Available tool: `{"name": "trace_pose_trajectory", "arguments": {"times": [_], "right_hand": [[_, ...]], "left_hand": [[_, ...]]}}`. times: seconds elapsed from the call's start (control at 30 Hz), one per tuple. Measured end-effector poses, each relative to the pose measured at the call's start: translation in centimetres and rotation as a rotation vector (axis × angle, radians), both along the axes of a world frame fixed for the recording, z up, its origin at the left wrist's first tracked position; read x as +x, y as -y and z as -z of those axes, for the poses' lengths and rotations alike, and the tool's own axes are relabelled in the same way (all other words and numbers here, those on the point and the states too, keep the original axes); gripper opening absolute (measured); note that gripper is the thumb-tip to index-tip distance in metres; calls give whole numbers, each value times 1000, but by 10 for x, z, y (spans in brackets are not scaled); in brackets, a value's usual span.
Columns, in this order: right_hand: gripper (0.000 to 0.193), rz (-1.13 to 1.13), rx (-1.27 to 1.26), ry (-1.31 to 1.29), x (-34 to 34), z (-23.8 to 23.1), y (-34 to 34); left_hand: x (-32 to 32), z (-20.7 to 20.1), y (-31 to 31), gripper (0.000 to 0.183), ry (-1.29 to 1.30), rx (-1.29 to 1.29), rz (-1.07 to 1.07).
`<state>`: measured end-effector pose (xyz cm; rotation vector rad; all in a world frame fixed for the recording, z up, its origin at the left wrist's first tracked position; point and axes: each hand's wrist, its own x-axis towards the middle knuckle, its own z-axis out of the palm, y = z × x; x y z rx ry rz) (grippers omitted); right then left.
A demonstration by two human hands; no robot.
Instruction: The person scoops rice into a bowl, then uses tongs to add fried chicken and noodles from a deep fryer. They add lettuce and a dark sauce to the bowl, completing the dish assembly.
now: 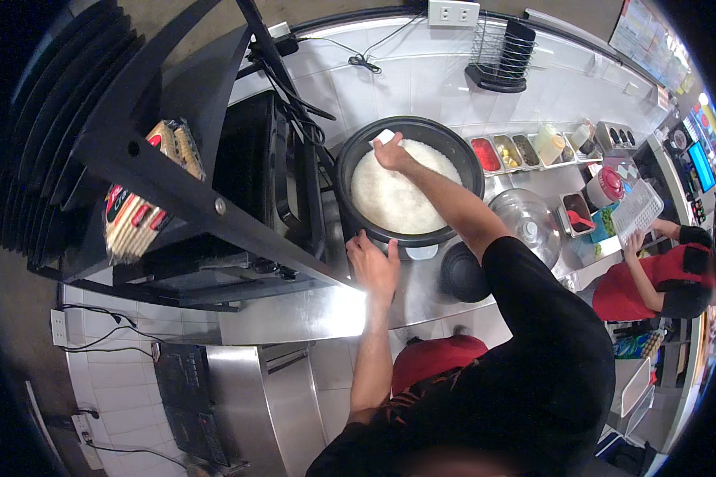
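Glare whitens the counter; edges bend, darkened.

The desk gleams here, smooth metal; the pot looks smooth, its rice grainy and matt. The see-through lid shines, the wall tiles are glossy, and the sleeve is matt cloth.

One pot, one clear lid, one co-worker.
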<state>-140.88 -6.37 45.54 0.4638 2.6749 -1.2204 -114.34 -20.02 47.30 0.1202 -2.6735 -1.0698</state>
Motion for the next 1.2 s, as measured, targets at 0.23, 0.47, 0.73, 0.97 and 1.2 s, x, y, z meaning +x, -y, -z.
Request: {"name": "trace_pose_trajectory", "arguments": {"times": [0.23,0.47,0.73,0.97,1.2], "right_hand": [[88,-323,137,141,24,12,34],[84,-901,366,237,71,-5,18],[58,-934,10,693,82,-15,-43],[53,-234,-876,781,90,-34,-106],[50,-204,-1290,642,125,-79,-148]], "left_hand": [[0,2,4,64,-38,-74,13],[2,5,1,63,-45,-35,-19],[18,17,-12,53,-146,78,-189],[79,111,-47,40,324,618,153],[86,171,-89,77,873,689,409]]}}
